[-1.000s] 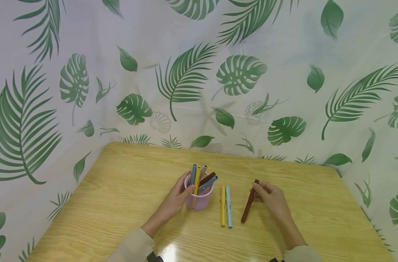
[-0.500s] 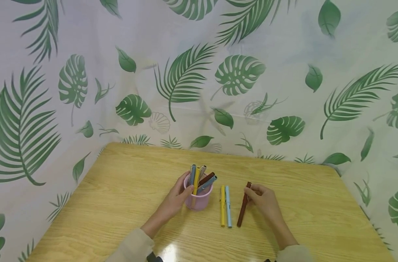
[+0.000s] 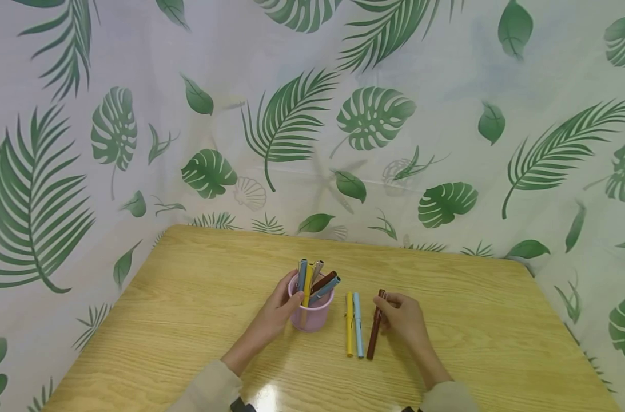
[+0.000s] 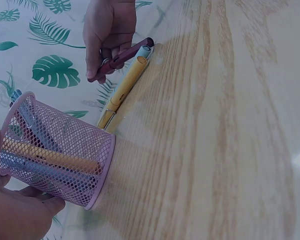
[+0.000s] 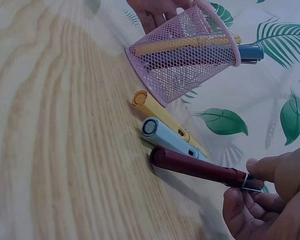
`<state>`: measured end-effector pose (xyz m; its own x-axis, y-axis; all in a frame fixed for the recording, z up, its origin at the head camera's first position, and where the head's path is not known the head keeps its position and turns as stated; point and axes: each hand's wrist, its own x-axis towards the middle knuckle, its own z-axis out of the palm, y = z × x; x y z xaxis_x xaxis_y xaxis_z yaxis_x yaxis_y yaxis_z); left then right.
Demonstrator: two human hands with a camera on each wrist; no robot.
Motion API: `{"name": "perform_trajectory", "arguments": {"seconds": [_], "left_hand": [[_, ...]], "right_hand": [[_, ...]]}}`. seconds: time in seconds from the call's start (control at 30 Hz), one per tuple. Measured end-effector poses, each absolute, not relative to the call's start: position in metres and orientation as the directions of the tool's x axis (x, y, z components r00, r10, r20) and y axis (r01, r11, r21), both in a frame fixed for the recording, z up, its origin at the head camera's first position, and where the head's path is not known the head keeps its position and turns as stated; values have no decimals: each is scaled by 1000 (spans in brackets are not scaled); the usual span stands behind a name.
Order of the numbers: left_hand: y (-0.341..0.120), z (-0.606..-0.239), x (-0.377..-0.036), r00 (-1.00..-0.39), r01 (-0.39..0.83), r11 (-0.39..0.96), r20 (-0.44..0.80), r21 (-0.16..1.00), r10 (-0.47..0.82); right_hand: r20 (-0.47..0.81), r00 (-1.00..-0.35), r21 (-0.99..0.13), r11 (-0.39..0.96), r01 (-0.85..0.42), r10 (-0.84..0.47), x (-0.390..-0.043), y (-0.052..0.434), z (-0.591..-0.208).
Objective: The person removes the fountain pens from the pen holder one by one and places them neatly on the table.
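Note:
My left hand (image 3: 277, 312) grips the side of a pink mesh pen cup (image 3: 312, 319), thumb over its rim. Several pens stand in the cup, among them a yellow pen (image 3: 307, 285), a dark red one (image 3: 325, 281) and blue ones. Between thumb and fingers my right hand (image 3: 406, 319) pinches the capped end of a dark red pen (image 5: 200, 169). Its other end points toward me, close over the table. Just left of it lie a light blue pen (image 3: 358, 325) and a yellow pen (image 3: 349, 324), side by side.
The wooden table (image 3: 214, 274) runs back to a white wall covering (image 3: 302, 212) printed with green leaves. Another such covering stands along the left side. A light reflection shows near the front edge.
My right hand has moved left with the dark red pen, bringing it next to the light blue pen. The left hand and the cup have stayed in place.

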<state>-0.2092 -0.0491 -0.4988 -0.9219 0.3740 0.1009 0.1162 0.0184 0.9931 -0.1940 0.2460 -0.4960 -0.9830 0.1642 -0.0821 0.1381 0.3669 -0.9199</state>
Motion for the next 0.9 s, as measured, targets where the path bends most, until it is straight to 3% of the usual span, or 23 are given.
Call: {"name": "perform_trajectory", "arguments": {"seconds": [0.9], "left_hand": [[-50,-499,-209,-918,113,6,102,994,384]], "right_hand": [[30,-978,-771,627,109,206,-204,225,-505]]}}
